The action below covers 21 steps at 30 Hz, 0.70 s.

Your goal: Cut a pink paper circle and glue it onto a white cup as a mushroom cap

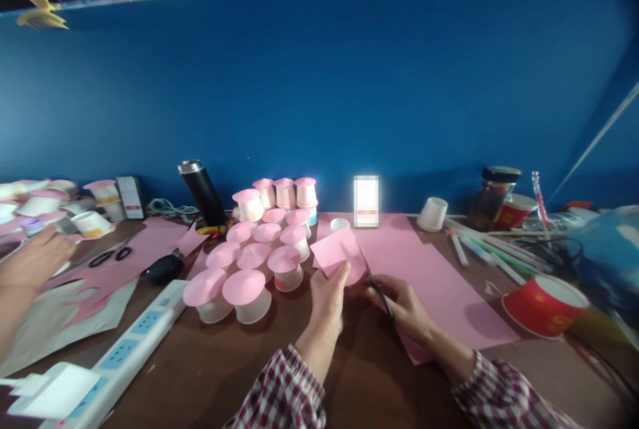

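Note:
My left hand (329,296) pinches a piece of pink paper (335,253) with a straight-edged top and a rounded lower right side. In my right hand (399,306) is a pair of scissors (378,290), its dark handle in my fingers and its blade along the paper's right edge. To the left of my left hand stand several white paper cups (253,308) with pink paper cones (243,287) on top like roofs. Behind the held piece sits a small white cup (340,224). Large pink paper sheets (434,283) lie under and beyond my right hand.
Rightward are an upturned white cup (432,214), a red paper bowl (546,306), pens (458,247) and a dark jar (492,199). A power strip (134,342), black flask (202,193) and black-handled scissors (110,256) lie left. Another person's hand (42,256) reaches in far left.

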Each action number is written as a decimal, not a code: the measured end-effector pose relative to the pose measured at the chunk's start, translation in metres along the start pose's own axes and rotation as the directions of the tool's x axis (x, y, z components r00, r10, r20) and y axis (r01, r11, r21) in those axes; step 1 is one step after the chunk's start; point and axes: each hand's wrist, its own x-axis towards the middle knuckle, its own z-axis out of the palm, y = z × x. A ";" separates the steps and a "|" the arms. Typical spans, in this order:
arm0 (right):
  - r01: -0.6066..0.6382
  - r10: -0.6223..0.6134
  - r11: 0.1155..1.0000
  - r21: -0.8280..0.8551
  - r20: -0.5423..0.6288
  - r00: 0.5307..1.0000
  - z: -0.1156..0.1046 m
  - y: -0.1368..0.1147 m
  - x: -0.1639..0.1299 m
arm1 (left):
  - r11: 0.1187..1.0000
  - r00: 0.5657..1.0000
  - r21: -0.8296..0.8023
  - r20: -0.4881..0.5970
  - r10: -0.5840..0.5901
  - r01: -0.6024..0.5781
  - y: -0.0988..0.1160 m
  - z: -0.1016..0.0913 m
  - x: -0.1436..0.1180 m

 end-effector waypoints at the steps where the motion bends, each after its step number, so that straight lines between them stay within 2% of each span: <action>1: 0.006 -0.006 1.000 0.004 0.002 1.000 0.000 0.000 0.000 | 1.000 1.000 -0.004 -0.001 -0.001 0.001 0.000 0.000 0.000; 8: 0.018 -0.019 0.999 0.037 0.009 1.000 -0.001 0.001 0.000 | 1.000 1.000 -0.012 -0.006 -0.022 0.022 -0.001 -0.001 0.003; 21: 0.018 -0.018 1.000 -0.004 0.016 1.000 -0.003 0.002 -0.001 | 0.999 1.000 0.006 0.004 -0.031 0.031 -0.003 -0.003 0.005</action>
